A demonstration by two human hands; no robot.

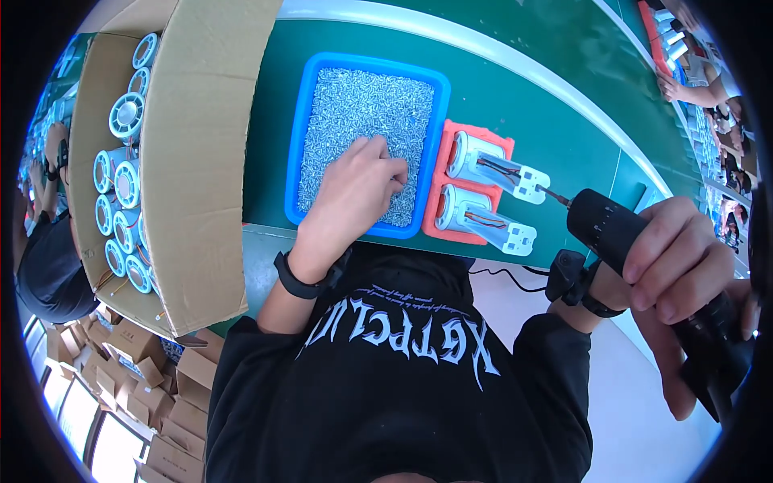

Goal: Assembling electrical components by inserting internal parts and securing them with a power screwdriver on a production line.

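My left hand (pixel 358 179) reaches into a blue plastic tray (pixel 295 165) filled with small silvery screws (pixel 366 101). Its fingers are curled down among them, and whatever they pinch is hidden. A black electric screwdriver (pixel 602 229) is gripped in my right hand (pixel 676 262), its thin bit pointing left. The bit's tip is at the white end plate of a clear-and-white cylindrical motor unit (pixel 481 159); whether they touch I cannot tell. A second, similar unit (pixel 471 213) lies nearer me. Both rest in a red foam holder (pixel 431 211) beside the tray, wires showing inside.
An open cardboard box (pixel 197 161) with several round white motor units (pixel 126 183) stands at the left. The green table (pixel 547 105) extends behind the tray. Cardboard cartons (pixel 149 378) are piled at lower left. Co-workers' arms (pixel 700 92) show at the far right and left edges.
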